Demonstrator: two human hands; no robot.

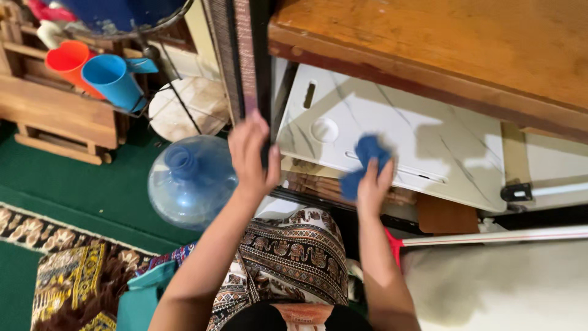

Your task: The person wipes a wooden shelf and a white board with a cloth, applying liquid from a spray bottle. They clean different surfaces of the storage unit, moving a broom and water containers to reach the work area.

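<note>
I am wiping the white marble-look board [392, 135] with a blue cloth [361, 162] bunched in my right grip [373, 187], while my left hand [251, 153], fingers loose and holding nothing, is steadying its edge.

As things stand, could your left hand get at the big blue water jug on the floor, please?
Probably yes. The left hand rests against the dark frame edge, holding nothing, and the water jug sits just beside and below it with nothing between them. The right hand presses the blue cloth.
</note>
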